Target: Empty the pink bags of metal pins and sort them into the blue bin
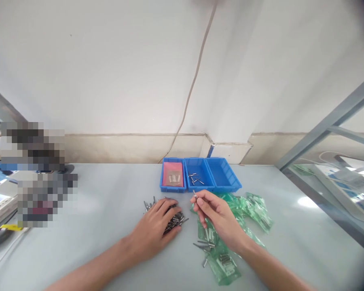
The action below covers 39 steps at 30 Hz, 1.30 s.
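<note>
My left hand [157, 226] lies with fingers spread over a pile of small dark metal pins [175, 221] on the table. Between thumb and forefinger of my right hand [216, 214] is a thin metal pin [194, 194], its tip pointing up toward the bins. Under and beside that hand lie green plastic bags [224, 268] with metal pieces inside. A few loose metal pins [204, 244] rest on and next to these bags. The middle blue bin [204, 161] holds several similar pins [195, 179].
The left blue bin [172, 189] contains a pink sheet [169, 166] and a clear bag with small parts. Another blue bin [223, 173] stands at the right of the row. Metal frame posts [327, 125] border the table [109, 194]. A blurred person is at far left.
</note>
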Motion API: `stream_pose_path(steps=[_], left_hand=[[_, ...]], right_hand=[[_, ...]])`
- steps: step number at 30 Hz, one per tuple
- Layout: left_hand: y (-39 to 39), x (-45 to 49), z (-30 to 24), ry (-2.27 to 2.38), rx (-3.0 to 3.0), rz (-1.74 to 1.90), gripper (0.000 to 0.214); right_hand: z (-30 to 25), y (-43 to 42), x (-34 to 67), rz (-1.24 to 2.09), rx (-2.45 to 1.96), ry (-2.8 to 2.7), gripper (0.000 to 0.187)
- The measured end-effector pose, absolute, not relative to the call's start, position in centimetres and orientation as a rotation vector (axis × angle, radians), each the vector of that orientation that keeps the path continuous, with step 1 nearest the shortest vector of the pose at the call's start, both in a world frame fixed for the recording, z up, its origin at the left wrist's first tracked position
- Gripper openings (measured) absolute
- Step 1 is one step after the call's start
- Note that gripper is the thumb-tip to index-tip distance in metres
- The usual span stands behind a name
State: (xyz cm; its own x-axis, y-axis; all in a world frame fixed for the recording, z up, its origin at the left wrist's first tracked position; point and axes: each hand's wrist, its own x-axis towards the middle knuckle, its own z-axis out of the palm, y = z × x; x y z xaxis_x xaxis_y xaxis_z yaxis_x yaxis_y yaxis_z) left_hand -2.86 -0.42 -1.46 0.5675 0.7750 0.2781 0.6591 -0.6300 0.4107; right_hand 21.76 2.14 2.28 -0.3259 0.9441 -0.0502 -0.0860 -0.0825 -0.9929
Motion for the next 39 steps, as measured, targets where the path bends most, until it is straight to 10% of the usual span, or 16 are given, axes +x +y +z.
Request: stream_pose_path(steps=[39], left_hand=[[-0.45, -2.99, -1.54, 1.189, 2.546, 0.666, 0.04]], right_hand=[[1.89, 2.11, 21.74, 1.3, -1.099, -1.493, 0.029]])
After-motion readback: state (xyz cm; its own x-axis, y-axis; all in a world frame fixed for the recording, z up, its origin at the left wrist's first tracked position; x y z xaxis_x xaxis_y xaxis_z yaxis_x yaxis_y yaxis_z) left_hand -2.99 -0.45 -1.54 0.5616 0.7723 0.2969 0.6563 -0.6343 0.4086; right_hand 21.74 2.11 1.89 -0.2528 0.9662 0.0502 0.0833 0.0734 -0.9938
